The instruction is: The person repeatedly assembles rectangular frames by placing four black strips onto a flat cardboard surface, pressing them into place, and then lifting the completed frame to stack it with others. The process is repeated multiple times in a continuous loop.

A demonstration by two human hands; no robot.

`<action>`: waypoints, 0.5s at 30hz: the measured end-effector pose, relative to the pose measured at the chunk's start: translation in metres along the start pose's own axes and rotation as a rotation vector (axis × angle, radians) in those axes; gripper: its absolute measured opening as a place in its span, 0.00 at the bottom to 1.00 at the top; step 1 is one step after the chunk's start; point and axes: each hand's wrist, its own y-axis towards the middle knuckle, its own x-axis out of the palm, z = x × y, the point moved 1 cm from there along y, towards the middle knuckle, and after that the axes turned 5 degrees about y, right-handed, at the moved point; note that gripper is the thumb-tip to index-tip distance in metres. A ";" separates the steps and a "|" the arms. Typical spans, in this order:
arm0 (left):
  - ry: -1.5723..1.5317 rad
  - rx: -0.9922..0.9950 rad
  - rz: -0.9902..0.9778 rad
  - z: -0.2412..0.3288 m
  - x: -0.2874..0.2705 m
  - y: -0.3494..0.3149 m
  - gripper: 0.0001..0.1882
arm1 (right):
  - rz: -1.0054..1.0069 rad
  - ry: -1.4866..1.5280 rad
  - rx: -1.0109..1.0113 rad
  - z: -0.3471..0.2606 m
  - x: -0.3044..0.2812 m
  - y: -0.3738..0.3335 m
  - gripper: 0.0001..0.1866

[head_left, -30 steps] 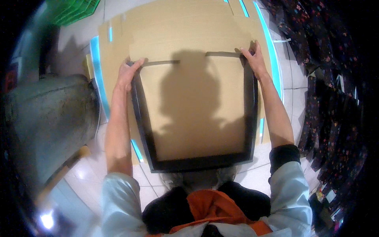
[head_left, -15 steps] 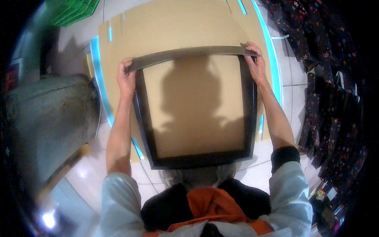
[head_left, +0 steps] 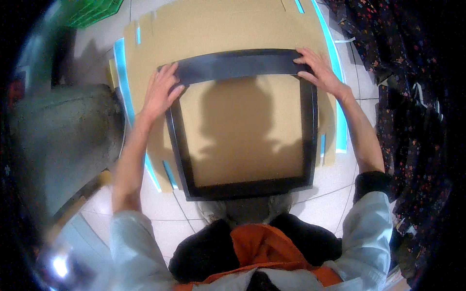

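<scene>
— Two hands on the frame (head_left: 242,126)?
— Yes: left hand (head_left: 159,92) and right hand (head_left: 318,72) lie open, fingers flat on its top bar, gripping nothing. It rests on the cardboard (head_left: 218,29).
— Best press both corners evenly, I'd say.

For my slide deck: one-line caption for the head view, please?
Both hands, left hand and right hand, press the far bar of a black frame lying on flattened cardboard.
</scene>
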 end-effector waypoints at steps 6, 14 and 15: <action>-0.179 -0.076 -0.333 0.010 -0.014 0.072 0.26 | -0.289 0.159 0.085 0.003 -0.007 0.055 0.34; 0.230 -0.162 -0.040 0.007 0.033 0.080 0.05 | 0.028 -0.440 0.157 -0.004 0.028 0.072 0.14; 0.228 -0.171 -0.007 0.012 0.035 0.077 0.06 | 0.040 -0.428 0.190 -0.003 0.033 0.070 0.13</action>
